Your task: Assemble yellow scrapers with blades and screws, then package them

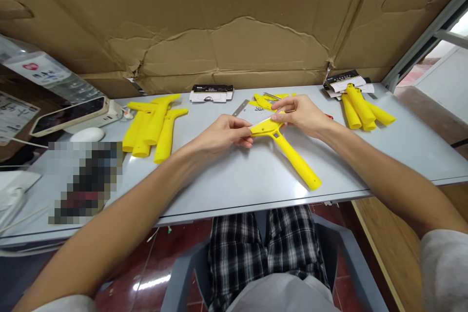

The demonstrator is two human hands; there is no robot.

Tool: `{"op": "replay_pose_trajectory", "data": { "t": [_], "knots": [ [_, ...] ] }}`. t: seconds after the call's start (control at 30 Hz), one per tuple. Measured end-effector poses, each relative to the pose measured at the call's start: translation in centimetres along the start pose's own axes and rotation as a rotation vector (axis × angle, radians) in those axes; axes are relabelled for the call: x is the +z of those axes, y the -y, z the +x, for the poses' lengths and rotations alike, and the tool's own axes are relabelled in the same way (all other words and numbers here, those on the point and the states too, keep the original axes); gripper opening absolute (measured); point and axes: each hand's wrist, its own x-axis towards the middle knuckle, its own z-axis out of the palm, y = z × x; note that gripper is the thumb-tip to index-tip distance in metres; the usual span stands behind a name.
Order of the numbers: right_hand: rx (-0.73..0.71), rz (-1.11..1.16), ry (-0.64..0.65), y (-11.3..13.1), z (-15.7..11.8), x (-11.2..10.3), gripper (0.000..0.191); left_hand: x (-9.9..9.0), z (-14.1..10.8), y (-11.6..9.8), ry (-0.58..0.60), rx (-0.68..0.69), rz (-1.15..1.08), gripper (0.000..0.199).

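A yellow scraper (297, 160) with a metal blade along its head is held between my two hands, its handle pointing toward the table's front right. My left hand (227, 132) grips the left end of the head, fingers closed. At the other end, the thumb and fingers of my right hand (298, 114) pinch the head near the blade. Just behind lie yellow head pieces (263, 102) and small screws (259, 108), partly hidden by my right hand. A loose metal blade (240, 107) rests to their left.
Yellow handles (157, 124) are piled at the left, more handles (360, 107) at the right beside black-and-white boxes (343, 82). Another box (211, 93) stands at the back. A phone (69, 116) and white mouse (87, 135) sit far left; cardboard (234, 24) walls the back.
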Motion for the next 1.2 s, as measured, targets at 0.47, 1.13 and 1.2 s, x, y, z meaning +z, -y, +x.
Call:
{"op": "replay_pose_trajectory", "data": {
  "t": [0.47, 1.13, 1.2],
  "knots": [
    [-0.162, 0.043, -0.108, 0.5, -0.2, 0.4, 0.049, 2.3, 0.1, -0.9, -0.267, -0.022, -0.710, 0.024],
    [-0.024, 0.109, 0.083, -0.7, -0.7, 1.8, 0.035, 1.9, 0.9, 0.9, -0.396, 0.260, -0.536, 0.031],
    [-0.034, 0.113, 0.051, -0.4, -1.1, 2.2, 0.032, 2.1, 0.9, 1.0, -0.399, 0.257, -0.551, 0.020]
  ]
}}
